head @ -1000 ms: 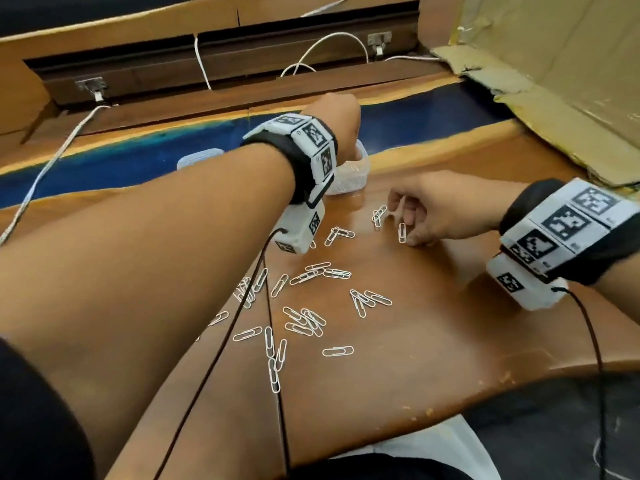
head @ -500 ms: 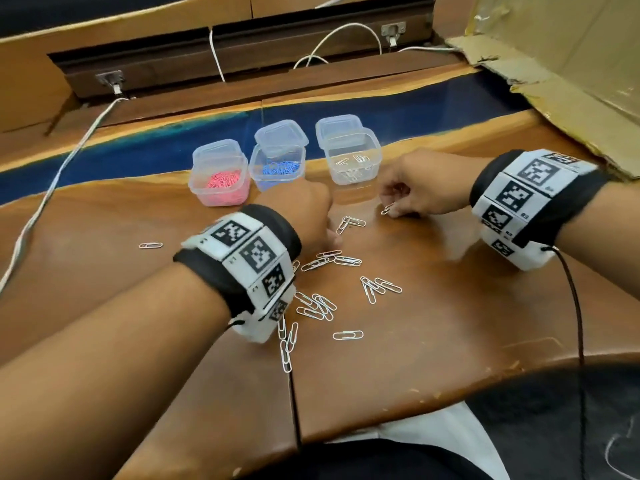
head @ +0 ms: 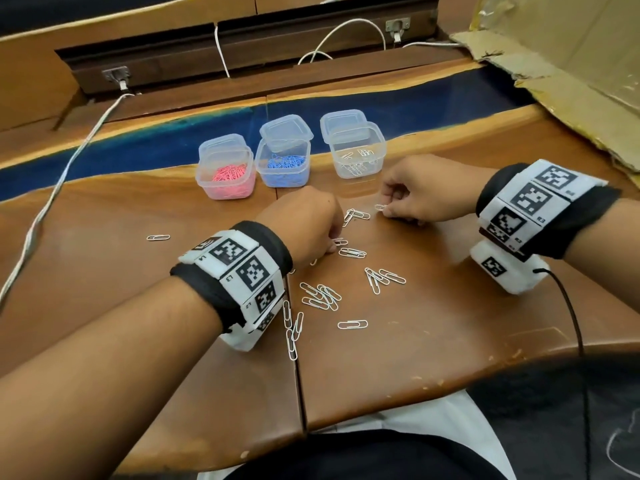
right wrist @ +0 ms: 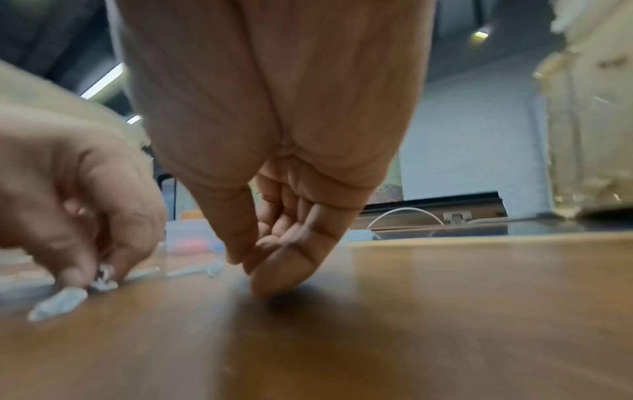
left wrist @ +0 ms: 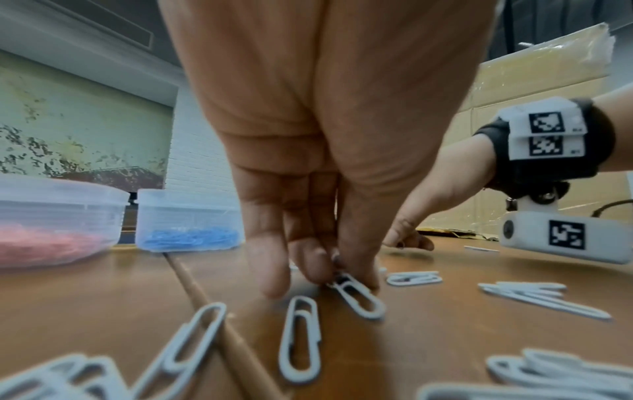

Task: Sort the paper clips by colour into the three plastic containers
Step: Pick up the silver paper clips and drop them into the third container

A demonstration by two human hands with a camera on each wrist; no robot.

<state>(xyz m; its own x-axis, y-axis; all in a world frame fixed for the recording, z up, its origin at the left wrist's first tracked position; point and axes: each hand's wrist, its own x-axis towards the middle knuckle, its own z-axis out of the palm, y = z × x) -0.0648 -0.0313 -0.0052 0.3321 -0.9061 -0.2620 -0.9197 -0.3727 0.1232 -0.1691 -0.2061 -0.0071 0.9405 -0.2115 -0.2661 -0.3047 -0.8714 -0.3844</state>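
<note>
Three clear plastic containers stand in a row: one with pink clips (head: 225, 174), one with blue clips (head: 284, 164), one with white clips (head: 356, 154). Several white paper clips (head: 322, 296) lie scattered on the wooden table (head: 433, 341). My left hand (head: 330, 245) is down among them. Its thumb and fingers (left wrist: 308, 259) pinch one white paper clip (left wrist: 356, 295) against the wood. My right hand (head: 386, 209) sits just in front of the white container, fingertips (right wrist: 270, 281) curled onto a white clip (head: 380, 207) whose end pokes out. That clip is hidden in the right wrist view.
A lid lies behind each container, such as the one (head: 343, 121) behind the white clips. One stray clip (head: 158, 237) lies far left. A white cable (head: 52, 195) runs along the left. Torn cardboard (head: 571, 64) borders the right. The table's front edge (head: 415, 403) is near my body.
My left hand came back from over the white container to the loose clips and pinched one. My right hand stayed on its clip in front of that container.
</note>
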